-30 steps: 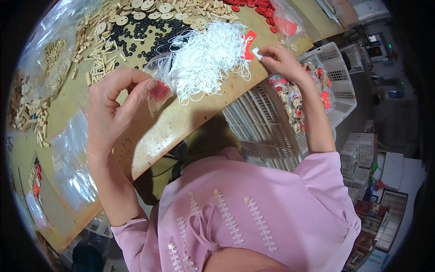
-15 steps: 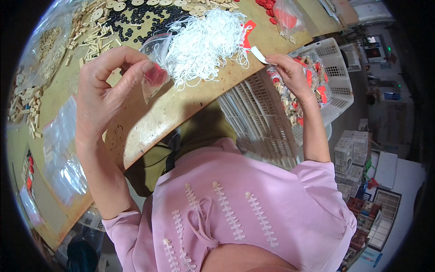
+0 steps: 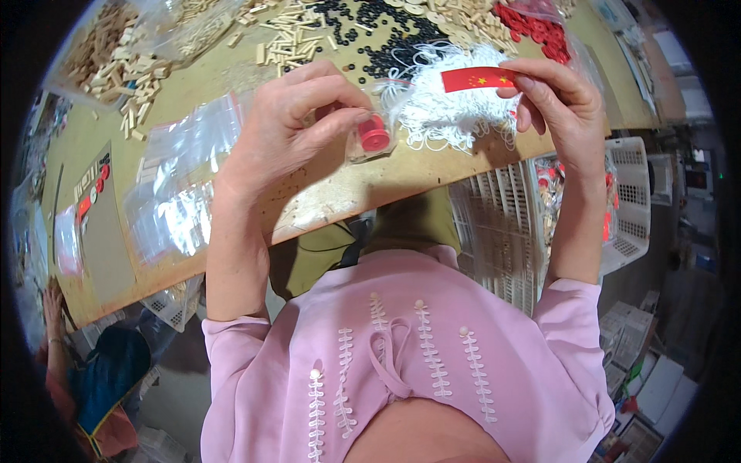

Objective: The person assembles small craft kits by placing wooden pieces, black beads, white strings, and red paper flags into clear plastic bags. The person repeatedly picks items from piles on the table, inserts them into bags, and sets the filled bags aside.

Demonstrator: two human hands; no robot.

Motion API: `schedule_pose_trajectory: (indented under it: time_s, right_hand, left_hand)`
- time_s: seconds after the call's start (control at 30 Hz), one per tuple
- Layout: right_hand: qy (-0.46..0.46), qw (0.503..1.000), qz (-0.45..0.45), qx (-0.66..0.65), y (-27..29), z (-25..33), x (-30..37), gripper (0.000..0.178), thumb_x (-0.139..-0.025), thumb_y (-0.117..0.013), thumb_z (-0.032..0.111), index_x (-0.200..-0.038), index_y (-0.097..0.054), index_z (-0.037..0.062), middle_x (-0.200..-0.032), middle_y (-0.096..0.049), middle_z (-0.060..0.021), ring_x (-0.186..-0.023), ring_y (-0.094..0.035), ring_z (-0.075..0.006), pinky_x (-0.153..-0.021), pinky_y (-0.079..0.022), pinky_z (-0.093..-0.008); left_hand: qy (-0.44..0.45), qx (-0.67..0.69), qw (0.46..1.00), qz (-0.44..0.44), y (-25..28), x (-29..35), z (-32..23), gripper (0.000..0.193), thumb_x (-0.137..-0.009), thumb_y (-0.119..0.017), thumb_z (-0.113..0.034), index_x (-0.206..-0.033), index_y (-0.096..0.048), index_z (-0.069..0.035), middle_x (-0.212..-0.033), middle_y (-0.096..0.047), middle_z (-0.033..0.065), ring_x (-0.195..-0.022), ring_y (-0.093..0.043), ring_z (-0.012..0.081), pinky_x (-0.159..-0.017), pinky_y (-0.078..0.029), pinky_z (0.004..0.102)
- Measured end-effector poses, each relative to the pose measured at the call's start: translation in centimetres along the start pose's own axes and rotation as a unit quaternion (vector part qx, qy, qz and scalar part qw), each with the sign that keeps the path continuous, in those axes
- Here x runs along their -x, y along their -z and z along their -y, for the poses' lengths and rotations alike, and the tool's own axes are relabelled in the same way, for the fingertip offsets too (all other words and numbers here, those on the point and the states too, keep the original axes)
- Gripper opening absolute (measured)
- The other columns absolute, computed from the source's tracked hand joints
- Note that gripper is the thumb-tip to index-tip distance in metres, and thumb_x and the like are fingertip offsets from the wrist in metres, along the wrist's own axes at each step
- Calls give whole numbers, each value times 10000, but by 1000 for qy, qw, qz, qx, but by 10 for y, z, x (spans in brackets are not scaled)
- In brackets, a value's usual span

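Note:
A small clear zip bag [image 3: 360, 148] with red round pieces [image 3: 375, 135] in it hangs from my left hand [image 3: 297, 127], pinched between thumb and fingers. My right hand [image 3: 559, 100] grips one end of a red paper flag [image 3: 472, 79] with yellow stars, held above a heap of white string loops [image 3: 444, 116]. The bag is just left of that heap, over the table's near edge. Black rings [image 3: 401, 38] lie behind the string.
Flat clear zip bags [image 3: 174, 185] and wooden sticks [image 3: 289, 38] lie on the table [image 3: 324, 193] to the left. Red discs [image 3: 540, 35] are heaped at the far right. White plastic baskets [image 3: 629, 201] stand below the right edge. Another person's hand [image 3: 52, 309] shows at far left.
My right hand has come left from over the basket to above the string, and the strip in it now shows its red face. My left hand still holds the bag. The view has shifted.

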State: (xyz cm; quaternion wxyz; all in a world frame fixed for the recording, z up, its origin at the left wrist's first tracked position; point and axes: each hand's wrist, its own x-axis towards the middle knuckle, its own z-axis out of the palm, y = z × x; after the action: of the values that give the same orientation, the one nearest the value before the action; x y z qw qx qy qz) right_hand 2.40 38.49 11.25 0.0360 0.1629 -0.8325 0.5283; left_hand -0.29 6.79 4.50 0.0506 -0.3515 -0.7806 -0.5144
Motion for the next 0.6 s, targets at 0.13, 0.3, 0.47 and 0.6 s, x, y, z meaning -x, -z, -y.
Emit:
schedule_pose_trajectory:
  time_s: [0.13,0.3,0.47,0.6]
  right_hand:
    - [40,998,51,-4,-27,13,-33,191,-992,-603,33,-1120,-744,17,-910,-747,-52,-596,-586,-52,-564,-480,-186]
    - [22,987,145,58,-39,21,-50,189,-978,-613,53,-1105,-752,36,-864,-720,-17,-572,-569,-40,-521,-474,-190]
    - [-43,970,229,76,-38,28,-61,177,-990,-605,85,-1080,-751,36,-762,-671,2,-535,-555,-39,-464,-452,-202]
    - [-58,944,304,118,-40,21,-78,169,-1002,-601,95,-1075,-747,49,-730,-668,27,-472,-501,-9,-425,-395,-175]
  left_hand:
    - [-15,-6,1000,-18,0,0,0,77,-869,-729,-105,-906,-710,-40,-833,-643,65,-772,-642,199,-673,-502,313]
    - [-81,9,996,-18,-1,-2,10,88,-868,-733,-116,-904,-702,-42,-833,-641,83,-754,-650,237,-660,-514,337]
    - [-90,15,996,-18,-2,-1,12,117,-870,-738,-128,-906,-691,-27,-839,-639,90,-751,-653,249,-663,-528,350]
    - [-106,-2,994,-18,-5,-2,15,124,-865,-741,-131,-904,-686,-27,-842,-640,93,-756,-650,257,-661,-525,351]
